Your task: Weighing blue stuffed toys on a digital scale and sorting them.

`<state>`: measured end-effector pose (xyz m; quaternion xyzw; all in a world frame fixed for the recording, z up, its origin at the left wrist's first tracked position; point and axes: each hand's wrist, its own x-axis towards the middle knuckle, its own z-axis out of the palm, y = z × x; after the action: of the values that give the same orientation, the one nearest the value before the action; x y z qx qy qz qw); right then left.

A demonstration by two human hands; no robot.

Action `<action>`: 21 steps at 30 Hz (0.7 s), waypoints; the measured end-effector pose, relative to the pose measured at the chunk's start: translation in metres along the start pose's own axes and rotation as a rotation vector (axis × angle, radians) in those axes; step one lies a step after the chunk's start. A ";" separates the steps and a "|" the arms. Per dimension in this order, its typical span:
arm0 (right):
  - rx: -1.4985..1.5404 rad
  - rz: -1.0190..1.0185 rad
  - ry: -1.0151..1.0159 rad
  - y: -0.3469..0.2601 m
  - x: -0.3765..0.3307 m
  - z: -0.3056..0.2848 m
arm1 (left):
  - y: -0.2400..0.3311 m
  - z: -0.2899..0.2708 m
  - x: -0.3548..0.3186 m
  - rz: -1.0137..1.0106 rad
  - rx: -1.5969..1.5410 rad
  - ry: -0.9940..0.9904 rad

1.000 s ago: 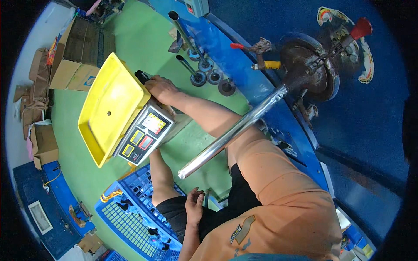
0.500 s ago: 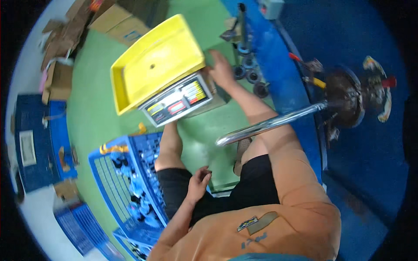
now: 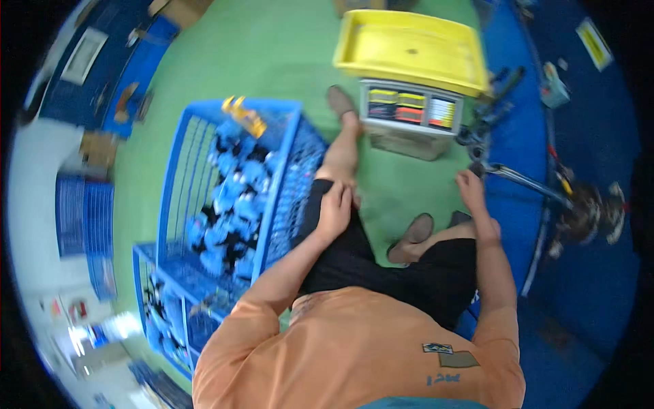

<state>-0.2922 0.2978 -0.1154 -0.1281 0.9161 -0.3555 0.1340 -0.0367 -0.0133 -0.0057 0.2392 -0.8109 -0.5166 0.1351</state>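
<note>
My left hand (image 3: 337, 208) lies on my left thigh, over the hem of the black shorts, with its fingers draped loosely and nothing seen in it. Past my right knee is my right hand (image 3: 470, 191), close to the near end of a shiny metal bar (image 3: 528, 180). Its fingers look bent but are blurred, and whether it touches the bar I cannot tell. Ahead of me stands a grey scale (image 3: 412, 140) with display panels on its front. A shallow yellow tray (image 3: 412, 51) sits on top of it.
At my left, a blue crate (image 3: 279, 198) holds blue and black pieces (image 3: 235, 198), with a yellow-orange item (image 3: 245, 116) at its far rim. Another filled blue crate (image 3: 139, 273) stands beyond. A brown machine part (image 3: 586, 215) is at the right. Cardboard boxes (image 3: 180, 10) lie far off.
The view has swung left, showing more of the crates. My right hand has left the scale's side and come back near the bar. My left hand has moved from my lap onto the thigh.
</note>
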 end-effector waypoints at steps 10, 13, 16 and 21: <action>-0.397 -0.110 -0.525 -0.037 -0.080 0.029 | -0.245 -0.227 -0.015 -0.414 0.198 0.660; -0.398 -0.132 -0.582 -0.051 -0.100 0.032 | -0.331 -0.244 -0.052 -0.644 0.211 0.614; -0.422 -0.084 -0.634 -0.070 -0.117 0.033 | -0.382 -0.231 -0.077 -0.852 0.160 0.459; -0.478 -0.113 -0.697 -0.107 -0.139 0.027 | -0.423 -0.185 -0.066 -0.775 0.171 0.217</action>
<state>-0.1389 0.2508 -0.0402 -0.3180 0.8643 -0.0754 0.3824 0.2106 -0.2700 -0.3059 0.5905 -0.6817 -0.4319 -0.0053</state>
